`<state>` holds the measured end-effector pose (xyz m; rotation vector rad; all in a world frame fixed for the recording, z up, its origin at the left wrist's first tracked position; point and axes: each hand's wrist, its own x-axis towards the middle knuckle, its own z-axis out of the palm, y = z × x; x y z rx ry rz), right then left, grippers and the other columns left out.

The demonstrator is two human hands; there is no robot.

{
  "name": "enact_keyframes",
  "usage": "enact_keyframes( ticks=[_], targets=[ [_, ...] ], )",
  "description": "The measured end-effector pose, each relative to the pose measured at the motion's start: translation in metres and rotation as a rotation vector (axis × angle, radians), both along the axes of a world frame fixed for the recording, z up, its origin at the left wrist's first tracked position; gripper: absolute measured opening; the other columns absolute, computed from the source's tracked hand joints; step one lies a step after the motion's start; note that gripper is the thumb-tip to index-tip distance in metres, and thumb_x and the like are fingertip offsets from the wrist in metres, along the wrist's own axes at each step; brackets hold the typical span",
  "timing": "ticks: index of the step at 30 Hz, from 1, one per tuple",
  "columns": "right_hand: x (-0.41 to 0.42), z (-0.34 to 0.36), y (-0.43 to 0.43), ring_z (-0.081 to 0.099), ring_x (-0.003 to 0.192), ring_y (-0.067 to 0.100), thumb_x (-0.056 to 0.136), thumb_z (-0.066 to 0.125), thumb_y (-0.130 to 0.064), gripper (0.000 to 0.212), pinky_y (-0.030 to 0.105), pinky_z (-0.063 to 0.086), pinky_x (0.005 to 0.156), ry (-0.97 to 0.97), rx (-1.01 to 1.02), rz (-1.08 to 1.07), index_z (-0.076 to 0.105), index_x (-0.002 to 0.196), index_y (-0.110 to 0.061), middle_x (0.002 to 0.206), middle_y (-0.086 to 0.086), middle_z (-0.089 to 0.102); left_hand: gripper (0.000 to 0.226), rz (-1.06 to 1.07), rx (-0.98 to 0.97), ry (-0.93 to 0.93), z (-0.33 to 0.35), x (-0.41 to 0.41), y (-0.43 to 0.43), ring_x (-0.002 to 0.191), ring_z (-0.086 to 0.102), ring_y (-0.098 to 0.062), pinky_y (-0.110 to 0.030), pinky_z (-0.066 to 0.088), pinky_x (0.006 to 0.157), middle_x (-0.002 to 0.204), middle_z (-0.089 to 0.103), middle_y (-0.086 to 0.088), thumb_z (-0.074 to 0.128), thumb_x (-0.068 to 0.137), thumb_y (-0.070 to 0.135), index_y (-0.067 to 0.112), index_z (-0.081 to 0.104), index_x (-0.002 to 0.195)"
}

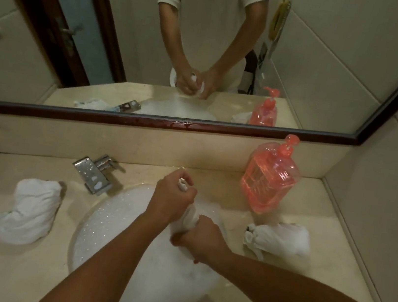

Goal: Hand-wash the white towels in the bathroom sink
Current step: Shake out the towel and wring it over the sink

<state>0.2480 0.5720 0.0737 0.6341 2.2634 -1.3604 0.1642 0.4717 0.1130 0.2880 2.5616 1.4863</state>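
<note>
A twisted white towel (191,217) is held above the foam-filled sink (94,223). My left hand (172,198) grips its far end, with a small tip of cloth poking out between the fingers. My right hand (198,241) grips its near end, fingers curled tight round the wet roll. A second white towel (30,211) lies crumpled on the counter left of the sink. A third white towel (280,238) lies bunched on the counter to the right.
A chrome faucet (93,174) stands at the sink's back left. A pink soap pump bottle (270,177) sits at the back right, near the wall corner. A framed mirror (196,126) runs along the back above the beige counter (303,277).
</note>
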Motion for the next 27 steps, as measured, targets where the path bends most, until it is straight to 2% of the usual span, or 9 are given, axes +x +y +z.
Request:
enact_keyframes(
  ticks=[4, 9, 11, 14, 16, 18, 20, 24, 27],
  targets=[
    [-0.002, 0.014, 0.012, 0.072, 0.092, 0.020, 0.070, 0.090, -0.031, 0.062, 0.031, 0.062, 0.053, 0.037, -0.020, -0.026, 0.063, 0.124, -0.020, 0.111, 0.002, 0.071, 0.018, 0.005, 0.034, 0.055, 0.009, -0.003, 0.009, 0.066, 0.073, -0.017, -0.037, 0.062, 0.066, 0.070, 0.070, 0.004, 0.073, 0.086, 0.008, 0.022, 0.063, 0.079],
    [0.004, 0.051, 0.037, 0.075, 0.093, 0.018, 0.070, 0.094, -0.022, 0.057, 0.037, 0.065, 0.061, 0.117, -0.187, 0.006, 0.067, 0.120, -0.029, 0.107, -0.003, 0.075, 0.010, 0.048, 0.297, -0.110, 0.029, -0.004, 0.005, 0.060, 0.070, -0.015, -0.031, 0.057, 0.060, 0.067, 0.069, -0.005, 0.074, 0.090, 0.001, 0.005, 0.065, 0.088],
    [0.008, 0.061, 0.049, 0.074, 0.093, 0.017, 0.076, 0.093, -0.025, 0.050, 0.032, 0.061, 0.059, 0.154, -0.282, -0.016, 0.068, 0.120, -0.031, 0.106, -0.005, 0.075, 0.009, 0.054, 0.403, -0.161, 0.038, -0.003, 0.004, 0.063, 0.070, -0.017, -0.034, 0.057, 0.063, 0.069, 0.070, -0.007, 0.074, 0.093, 0.006, 0.002, 0.067, 0.096],
    [0.014, 0.068, 0.062, 0.070, 0.080, 0.014, 0.086, 0.085, -0.042, 0.034, 0.029, 0.051, 0.054, 0.240, -0.381, -0.215, 0.074, 0.116, -0.030, 0.098, -0.003, 0.075, 0.012, 0.144, 0.486, -0.193, 0.041, 0.001, 0.005, 0.076, 0.070, -0.020, -0.036, 0.056, 0.070, 0.079, 0.074, -0.005, 0.071, 0.097, 0.020, 0.008, 0.069, 0.098],
    [0.016, 0.064, 0.071, 0.069, 0.080, 0.013, 0.091, 0.079, -0.050, 0.030, 0.026, 0.050, 0.056, 0.337, -0.295, -0.338, 0.074, 0.111, -0.028, 0.096, -0.004, 0.074, 0.020, 0.191, 0.495, -0.225, 0.036, 0.005, 0.016, 0.085, 0.068, -0.023, -0.038, 0.055, 0.073, 0.090, 0.075, -0.005, 0.071, 0.096, 0.032, 0.012, 0.069, 0.099],
    [0.026, 0.056, 0.082, 0.071, 0.095, 0.016, 0.091, 0.074, -0.055, 0.034, 0.029, 0.057, 0.072, 0.427, -0.176, -0.443, 0.071, 0.111, -0.028, 0.105, -0.006, 0.073, 0.026, 0.170, 0.477, -0.255, 0.027, 0.017, 0.036, 0.089, 0.066, -0.022, -0.037, 0.054, 0.074, 0.096, 0.072, -0.005, 0.074, 0.094, 0.040, 0.015, 0.070, 0.101],
    [0.044, 0.046, 0.098, 0.068, 0.106, 0.019, 0.093, 0.069, -0.056, 0.037, 0.036, 0.057, 0.088, 0.437, -0.072, -0.555, 0.068, 0.117, -0.027, 0.115, -0.005, 0.071, 0.022, 0.119, 0.468, -0.302, 0.013, 0.034, 0.062, 0.090, 0.067, -0.021, -0.035, 0.054, 0.074, 0.096, 0.072, -0.003, 0.077, 0.092, 0.039, 0.019, 0.071, 0.098],
    [0.085, 0.023, 0.138, 0.066, 0.104, 0.021, 0.099, 0.065, -0.051, 0.040, 0.033, 0.051, 0.083, 0.269, 0.101, -0.699, 0.062, 0.122, -0.019, 0.115, 0.000, 0.068, 0.013, 0.056, 0.425, -0.485, -0.028, 0.075, 0.110, 0.080, 0.068, -0.018, -0.034, 0.053, 0.070, 0.083, 0.075, 0.000, 0.078, 0.091, 0.029, 0.017, 0.075, 0.088],
    [0.108, -0.005, 0.163, 0.065, 0.100, 0.022, 0.101, 0.062, -0.052, 0.041, 0.031, 0.047, 0.081, 0.183, 0.203, -0.690, 0.063, 0.115, -0.014, 0.112, 0.005, 0.069, 0.020, 0.070, 0.353, -0.577, -0.067, 0.105, 0.134, 0.082, 0.070, -0.021, -0.030, 0.055, 0.066, 0.093, 0.075, -0.010, 0.078, 0.090, 0.028, 0.010, 0.072, 0.097]
  ],
)
